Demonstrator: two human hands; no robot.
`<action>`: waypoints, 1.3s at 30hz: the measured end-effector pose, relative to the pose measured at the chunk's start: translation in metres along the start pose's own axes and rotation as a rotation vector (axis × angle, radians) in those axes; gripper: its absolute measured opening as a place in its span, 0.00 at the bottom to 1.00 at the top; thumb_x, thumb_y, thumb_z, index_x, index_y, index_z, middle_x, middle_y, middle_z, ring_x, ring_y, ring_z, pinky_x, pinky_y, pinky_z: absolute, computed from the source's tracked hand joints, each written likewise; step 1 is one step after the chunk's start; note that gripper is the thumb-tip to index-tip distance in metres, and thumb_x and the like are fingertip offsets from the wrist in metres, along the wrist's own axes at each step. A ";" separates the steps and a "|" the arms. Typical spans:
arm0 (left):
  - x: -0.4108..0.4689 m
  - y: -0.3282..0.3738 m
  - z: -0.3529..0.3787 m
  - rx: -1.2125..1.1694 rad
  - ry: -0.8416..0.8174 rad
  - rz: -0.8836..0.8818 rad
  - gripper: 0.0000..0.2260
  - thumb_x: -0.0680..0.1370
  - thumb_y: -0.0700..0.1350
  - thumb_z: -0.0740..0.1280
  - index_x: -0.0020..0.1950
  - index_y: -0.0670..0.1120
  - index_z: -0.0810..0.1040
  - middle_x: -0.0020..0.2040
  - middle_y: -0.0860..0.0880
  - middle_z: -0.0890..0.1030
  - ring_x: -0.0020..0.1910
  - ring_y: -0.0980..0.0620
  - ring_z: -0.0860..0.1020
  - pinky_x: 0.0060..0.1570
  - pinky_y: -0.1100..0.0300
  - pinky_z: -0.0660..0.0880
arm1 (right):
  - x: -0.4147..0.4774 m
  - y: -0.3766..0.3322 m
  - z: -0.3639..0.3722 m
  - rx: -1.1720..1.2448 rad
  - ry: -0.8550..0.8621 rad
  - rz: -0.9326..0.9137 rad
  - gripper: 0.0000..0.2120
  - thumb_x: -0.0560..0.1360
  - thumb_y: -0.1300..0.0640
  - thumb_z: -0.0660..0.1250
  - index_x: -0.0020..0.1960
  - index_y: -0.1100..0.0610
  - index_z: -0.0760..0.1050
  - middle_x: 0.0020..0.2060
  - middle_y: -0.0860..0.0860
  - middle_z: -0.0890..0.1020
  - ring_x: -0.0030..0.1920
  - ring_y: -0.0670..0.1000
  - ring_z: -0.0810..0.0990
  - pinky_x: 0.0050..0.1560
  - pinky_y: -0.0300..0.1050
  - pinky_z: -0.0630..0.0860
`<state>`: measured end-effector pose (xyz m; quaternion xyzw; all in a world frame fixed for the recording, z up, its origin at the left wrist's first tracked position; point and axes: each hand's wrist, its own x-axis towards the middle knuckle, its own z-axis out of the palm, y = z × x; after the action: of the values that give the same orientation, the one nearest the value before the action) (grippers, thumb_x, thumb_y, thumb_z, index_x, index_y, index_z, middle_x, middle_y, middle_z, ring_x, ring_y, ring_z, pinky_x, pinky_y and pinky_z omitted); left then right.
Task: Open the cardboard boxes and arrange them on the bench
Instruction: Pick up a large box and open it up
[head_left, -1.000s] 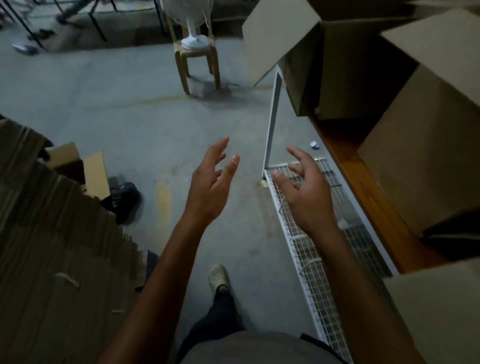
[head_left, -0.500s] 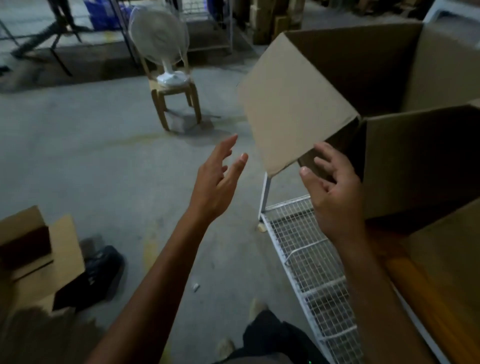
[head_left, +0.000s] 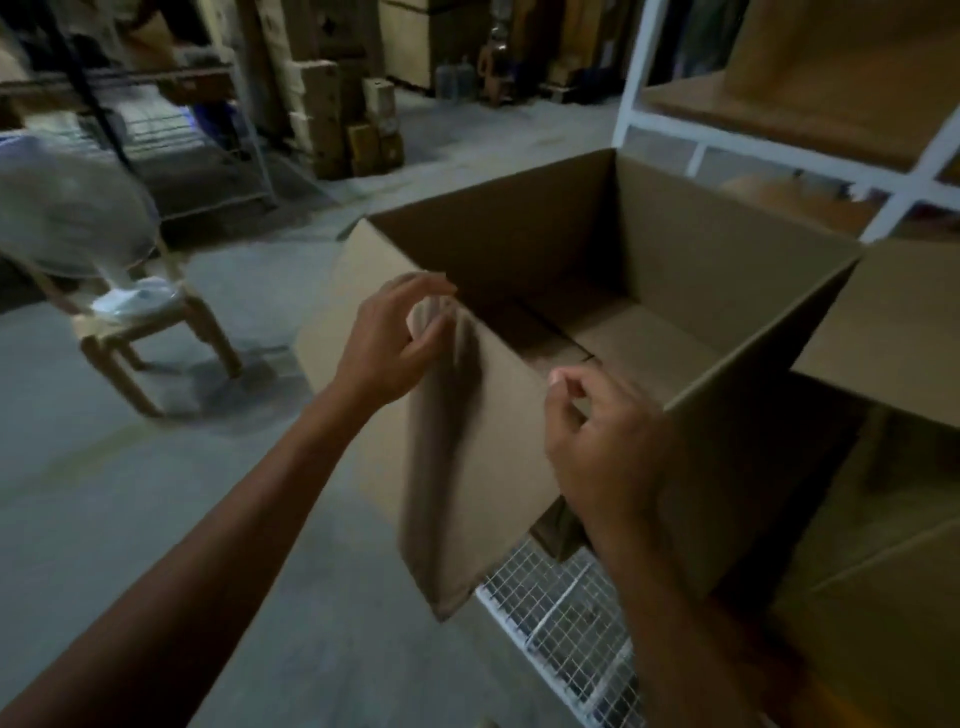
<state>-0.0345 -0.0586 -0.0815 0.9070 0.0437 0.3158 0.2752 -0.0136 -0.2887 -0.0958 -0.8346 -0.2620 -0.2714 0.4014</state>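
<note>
Both hands meet the box at its near flap — left hand curled at the flap's top corner, right hand loosely pinching its edge. Box sits open on the bench. Fold that flap fully outward — evenly.

Both bare forearms reach forward from bottom of view, left hand raised higher with fingers curled and slightly spread, right hand lower and nearer, fingers loosely curled, thumb and forefinger close together, neither clearly gripping.
</note>
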 end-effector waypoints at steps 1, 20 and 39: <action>0.018 -0.011 0.009 0.018 -0.058 0.031 0.15 0.80 0.50 0.62 0.60 0.45 0.81 0.62 0.46 0.81 0.63 0.50 0.76 0.65 0.53 0.71 | 0.000 0.001 0.002 -0.041 0.038 0.009 0.11 0.78 0.52 0.60 0.46 0.54 0.80 0.32 0.45 0.78 0.30 0.45 0.73 0.29 0.40 0.71; 0.128 -0.121 0.030 0.029 -0.020 0.266 0.22 0.82 0.50 0.53 0.27 0.51 0.65 0.25 0.49 0.71 0.23 0.52 0.64 0.41 0.53 0.68 | 0.003 -0.005 0.038 -0.605 0.405 0.407 0.18 0.78 0.49 0.59 0.43 0.57 0.83 0.54 0.52 0.85 0.65 0.57 0.76 0.68 0.59 0.65; 0.055 -0.057 0.024 0.004 -0.260 0.510 0.22 0.82 0.57 0.49 0.47 0.49 0.80 0.46 0.47 0.82 0.48 0.45 0.77 0.58 0.48 0.65 | -0.035 -0.039 0.007 -0.317 0.124 0.636 0.12 0.80 0.47 0.63 0.59 0.51 0.78 0.78 0.51 0.59 0.74 0.47 0.64 0.67 0.48 0.68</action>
<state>0.0293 -0.0081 -0.0966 0.9222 -0.2211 0.2556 0.1883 -0.0620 -0.2698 -0.1021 -0.9082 0.0809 -0.2202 0.3465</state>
